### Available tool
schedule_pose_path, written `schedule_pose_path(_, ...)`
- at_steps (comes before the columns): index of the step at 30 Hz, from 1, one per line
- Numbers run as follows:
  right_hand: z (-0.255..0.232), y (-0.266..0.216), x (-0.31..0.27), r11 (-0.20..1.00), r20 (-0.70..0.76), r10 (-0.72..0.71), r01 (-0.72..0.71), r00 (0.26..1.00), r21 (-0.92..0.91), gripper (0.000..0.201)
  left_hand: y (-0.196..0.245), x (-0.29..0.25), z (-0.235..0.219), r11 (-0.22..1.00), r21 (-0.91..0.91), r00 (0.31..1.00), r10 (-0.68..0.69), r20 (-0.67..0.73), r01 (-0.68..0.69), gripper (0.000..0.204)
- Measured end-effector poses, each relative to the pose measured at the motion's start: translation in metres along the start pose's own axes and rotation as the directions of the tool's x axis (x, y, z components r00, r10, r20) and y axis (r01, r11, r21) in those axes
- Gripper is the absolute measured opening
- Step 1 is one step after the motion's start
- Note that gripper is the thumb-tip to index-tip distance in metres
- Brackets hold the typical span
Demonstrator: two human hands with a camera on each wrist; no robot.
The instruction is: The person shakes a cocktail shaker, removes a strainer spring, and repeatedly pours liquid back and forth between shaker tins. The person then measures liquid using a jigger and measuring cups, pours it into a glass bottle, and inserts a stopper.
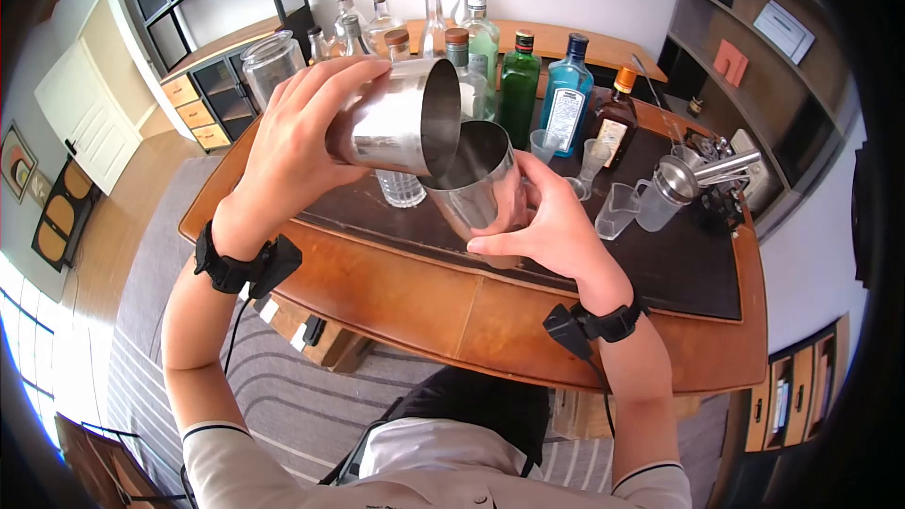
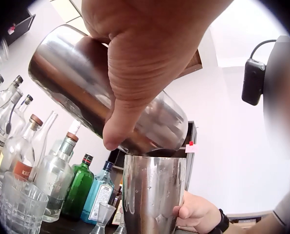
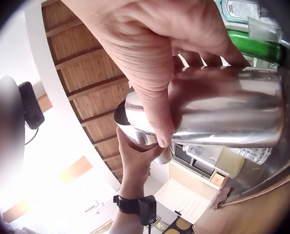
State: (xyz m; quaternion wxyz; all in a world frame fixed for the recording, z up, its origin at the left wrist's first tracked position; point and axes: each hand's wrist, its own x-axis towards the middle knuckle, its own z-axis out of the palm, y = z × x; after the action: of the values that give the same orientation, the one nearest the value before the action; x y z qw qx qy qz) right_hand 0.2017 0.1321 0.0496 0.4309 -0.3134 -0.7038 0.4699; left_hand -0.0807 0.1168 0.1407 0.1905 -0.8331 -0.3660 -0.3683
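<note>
My left hand (image 1: 287,132) grips a metal shaker tin (image 1: 382,127) tipped on its side, its mouth towards the right. Below and to the right, my right hand (image 1: 561,226) holds a second metal shaker tin (image 1: 481,203) around its side, mouth up and leaning a little. In the left wrist view the rim of the tipped tin (image 2: 67,73) overlaps the mouth of the lower tin (image 2: 152,190), which has drops on its outside. The right wrist view shows my thumb and fingers around the lower tin (image 3: 223,109). A cut-glass tumbler (image 1: 403,190) stands behind the tins.
Several bottles line the back of the table, among them a green bottle (image 1: 518,85), a blue bottle (image 1: 567,85) and a brown bottle (image 1: 617,118). To the right stand a jigger (image 1: 594,160), plastic cups and a strainer (image 1: 676,179). A glass jar (image 1: 273,66) is at the back left.
</note>
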Motion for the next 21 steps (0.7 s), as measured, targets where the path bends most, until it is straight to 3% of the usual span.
schedule_pose_path(2, -0.001, 0.002, 0.0, 0.999, 0.004, 0.0, 0.0, 1.0, -0.033, 0.096, 0.007, 0.005, -0.007, 0.986, 0.134, 0.994, 0.093, 0.054, -0.1, 0.089)
schedule_pose_path(8, 0.001, 0.0, -0.001, 1.0, -0.002, -0.014, 0.014, 1.0, -0.009, 0.098, 0.013, 0.014, -0.019, 0.955, 0.242, 0.983, 0.151, 0.109, -0.173, 0.087)
schedule_pose_path(12, 0.001, -0.002, -0.002, 1.0, 0.015, 0.004, -0.005, 1.0, 0.019, 0.098, 0.014, 0.021, -0.023, 0.929, 0.274, 0.969, 0.228, 0.099, -0.247, 0.088)
schedule_pose_path(14, 0.002, -0.009, -0.004, 1.0, 0.019, -0.004, 0.004, 1.0, -0.009, 0.08, 0.015, 0.025, -0.024, 0.913, 0.283, 0.956, 0.278, 0.088, -0.292, 0.089)
schedule_pose_path(17, 0.001, -0.009, -0.004, 0.998, 0.024, 0.024, -0.025, 0.999, 0.055, 0.096, 0.016, 0.031, -0.026, 0.897, 0.286, 0.941, 0.322, 0.101, -0.338, 0.091)
schedule_pose_path(21, -0.001, -0.01, -0.004, 0.996, 0.035, 0.015, -0.019, 0.999, 0.091, 0.091, 0.022, 0.039, -0.026, 0.881, 0.296, 0.929, 0.349, 0.12, -0.369, 0.093)
